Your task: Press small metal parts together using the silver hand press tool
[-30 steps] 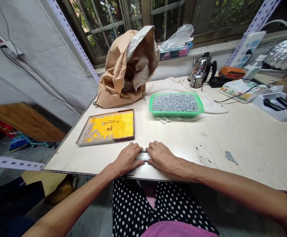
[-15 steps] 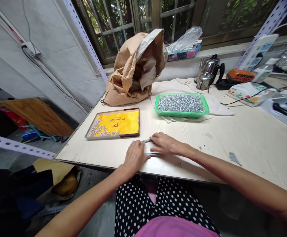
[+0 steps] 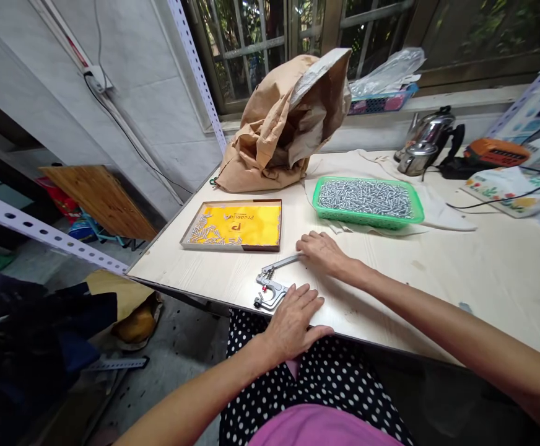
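Note:
A pair of silver snap-fastener pliers (image 3: 272,288) lies on the table, its jaw pointing left and its two handles spread apart. A coil spring sits between the arms, and a small red part shows at the jaw. My left hand (image 3: 293,319) rests flat over the lower handle, fingers stretched and thumb apart, hiding most of that handle. The end of the upper handle is under the curled fingers of my right hand (image 3: 322,252). Beyond the pliers is a shallow box (image 3: 277,226) with a yellow bottom, holding small metal pins (image 3: 205,233) in its left part.
A green basket (image 3: 367,220) full of small metal pins stands on a cloth at the back. Left of it sits a crumpled brown paper bag (image 3: 261,148). A metal kettle (image 3: 430,133) and an orange-black device (image 3: 495,152) are at the back right. The table's front edge (image 3: 177,291) is close.
The pliers' jaw, covered by my left hand before, now shows. My left hand has moved right and toward me onto the lower handle. The camera view has shifted left.

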The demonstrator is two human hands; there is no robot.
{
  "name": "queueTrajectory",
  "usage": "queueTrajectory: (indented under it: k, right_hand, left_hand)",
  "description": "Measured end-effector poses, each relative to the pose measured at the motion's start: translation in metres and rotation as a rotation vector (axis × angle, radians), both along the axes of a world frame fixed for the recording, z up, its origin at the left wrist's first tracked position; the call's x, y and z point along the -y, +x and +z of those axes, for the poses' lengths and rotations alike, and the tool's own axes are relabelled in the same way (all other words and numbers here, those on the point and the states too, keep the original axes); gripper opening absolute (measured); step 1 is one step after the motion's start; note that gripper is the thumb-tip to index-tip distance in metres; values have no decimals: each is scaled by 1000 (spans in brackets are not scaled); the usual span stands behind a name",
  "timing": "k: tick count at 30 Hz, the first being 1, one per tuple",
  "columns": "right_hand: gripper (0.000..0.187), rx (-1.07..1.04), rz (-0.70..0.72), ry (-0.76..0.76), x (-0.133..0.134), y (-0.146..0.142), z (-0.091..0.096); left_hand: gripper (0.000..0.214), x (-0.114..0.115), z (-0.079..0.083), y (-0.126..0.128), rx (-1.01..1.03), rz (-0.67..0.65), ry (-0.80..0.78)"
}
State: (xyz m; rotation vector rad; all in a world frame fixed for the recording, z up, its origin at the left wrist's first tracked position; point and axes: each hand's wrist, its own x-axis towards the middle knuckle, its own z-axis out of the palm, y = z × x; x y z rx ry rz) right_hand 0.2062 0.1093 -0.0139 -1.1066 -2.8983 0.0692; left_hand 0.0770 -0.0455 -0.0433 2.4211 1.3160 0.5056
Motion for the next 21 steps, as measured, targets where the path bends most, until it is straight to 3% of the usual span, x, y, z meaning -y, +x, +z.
queueTrajectory:
  k: [5, 9, 13, 16, 19, 21]
  right_hand:
    - [16, -124, 514, 20, 42, -47, 4]
    - [8, -91, 710, 33, 50, -75, -5]
    - [13, -121, 690, 39, 48, -94, -20]
    - [10, -284, 548, 15, 39, -98, -17]
    - [13, -608, 321, 78, 12, -77, 14]
    - [15, -801, 198, 176, -18, -45, 45]
  left_hand:
    - [57, 2, -6, 0, 11, 10, -36]
    - [55, 5, -12, 1, -19, 62, -102]
    - [49, 9, -19, 2, -70, 97, -126]
    - [46, 10, -15, -2, -72, 25, -24]
    - [31, -1, 0, -21, -11, -78, 220]
    - [22, -21, 13, -47, -2, 2, 361]
